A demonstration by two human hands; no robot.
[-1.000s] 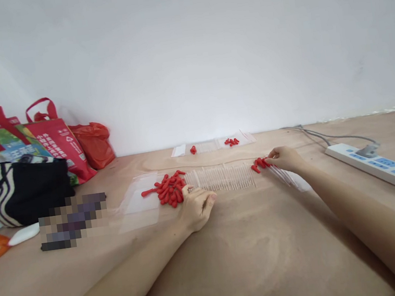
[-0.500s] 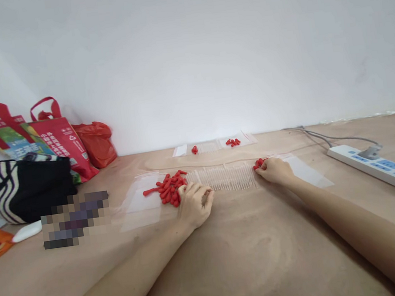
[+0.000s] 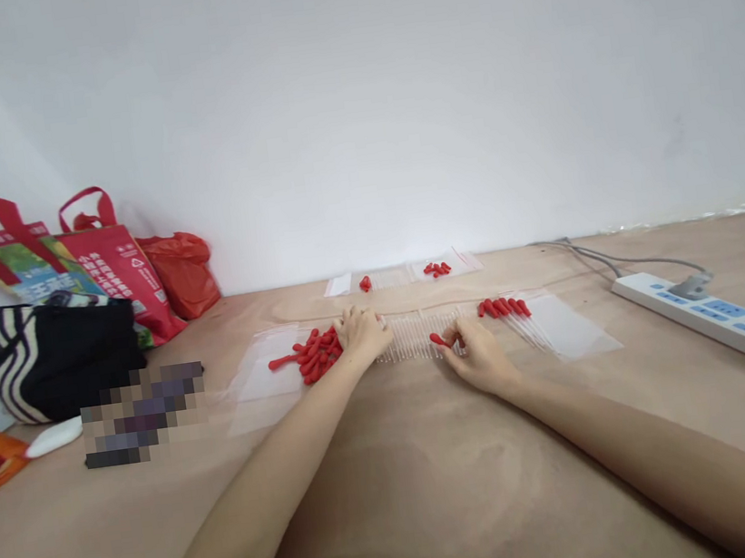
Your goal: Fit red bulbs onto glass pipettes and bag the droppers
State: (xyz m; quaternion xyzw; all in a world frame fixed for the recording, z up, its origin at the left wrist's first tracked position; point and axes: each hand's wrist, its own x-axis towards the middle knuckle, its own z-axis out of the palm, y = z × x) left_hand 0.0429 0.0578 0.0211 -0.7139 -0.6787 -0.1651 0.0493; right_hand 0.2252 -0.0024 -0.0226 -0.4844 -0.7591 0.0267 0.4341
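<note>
Fingers of the right hand (image 3: 485,357) pinch a red bulb (image 3: 436,339) at the near right of a row of clear tubes (image 3: 412,340); from here I can't tell whether a tube sits in it. Those of the left hand (image 3: 360,334) curl down at the row's far left end, and whether they grip anything is hidden.

As for progress, a small fan of capped tubes (image 3: 505,307) lies to the right, red heads on, stems running onto a clear bag (image 3: 575,326). By the look of it, that is the lesser share: most of the row seems bare, and a heap of loose bulbs (image 3: 314,357) waits beside the left hand, which partly covers it.

Further back on the worktop (image 3: 408,503), near the wall, lies a second clear bag (image 3: 413,272) with more red bulbs. A power strip (image 3: 706,313) sits well off to the right; shopping bags (image 3: 117,271) and a black bag (image 3: 84,353) crowd the left, clear of both hands.
</note>
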